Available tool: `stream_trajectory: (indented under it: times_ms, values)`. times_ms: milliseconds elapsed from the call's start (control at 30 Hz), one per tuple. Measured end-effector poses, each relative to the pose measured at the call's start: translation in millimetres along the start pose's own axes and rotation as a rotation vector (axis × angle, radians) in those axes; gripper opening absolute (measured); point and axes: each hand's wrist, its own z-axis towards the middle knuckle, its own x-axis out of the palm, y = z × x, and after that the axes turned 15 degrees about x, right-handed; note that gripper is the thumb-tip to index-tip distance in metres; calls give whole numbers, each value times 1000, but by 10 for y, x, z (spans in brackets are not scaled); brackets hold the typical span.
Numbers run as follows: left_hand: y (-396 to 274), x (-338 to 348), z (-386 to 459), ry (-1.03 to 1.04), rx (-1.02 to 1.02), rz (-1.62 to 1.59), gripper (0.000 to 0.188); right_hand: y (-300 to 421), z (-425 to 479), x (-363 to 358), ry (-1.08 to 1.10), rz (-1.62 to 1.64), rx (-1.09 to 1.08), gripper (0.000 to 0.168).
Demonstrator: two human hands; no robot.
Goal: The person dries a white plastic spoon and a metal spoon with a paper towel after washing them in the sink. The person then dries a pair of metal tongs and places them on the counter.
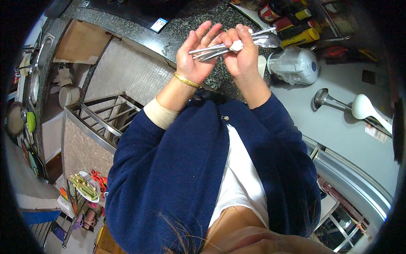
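Observation:
A bundle of metal cutlery [212, 51] with slim handles lies across both hands above a dark speckled countertop. My right hand [241, 47] is closed round the middle of the bundle, with a crumpled white wad [236, 46], perhaps tissue, at its fingers. A spoon's bowl [269, 41] sticks out beyond this hand. My left hand [198, 50], a gold bangle at its wrist, is open, palm up, fingers spread, behind the handle ends. Whether the handles rest on its palm I cannot tell.
A plastic-wrapped container [295, 66] stands near the right hand, with bottles [293, 20] beyond it. A phone-like device [158, 25] lies on the countertop [177, 41]. A metal ladle [322, 96] and a white ladle [363, 107] are at right. A metal rack [106, 117] is at left.

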Motion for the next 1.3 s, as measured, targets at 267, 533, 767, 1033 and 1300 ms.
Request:
stream_trajectory:
  times_ms: [267, 533, 767, 1033, 1300]
  values:
    - [170, 148, -25, 4, 455, 501, 46, -30, 37, -117, -169, 185, 135, 25]
    - [269, -17, -27, 152, 317, 541, 55, -248, -9, -66, -52, 62, 184, 27]
    - [-10, 82, -28, -25, 72, 146, 73, 19, 10, 64, -164, -210, -29, 30]
    - [131, -49, -8, -101, 90, 567, 57, -358, -45, -19, -131, -450, 54, 13]
    - [-248, -140, 242, 471, -350, 815, 52, -188, -144, -192, -59, -533, 740, 14]
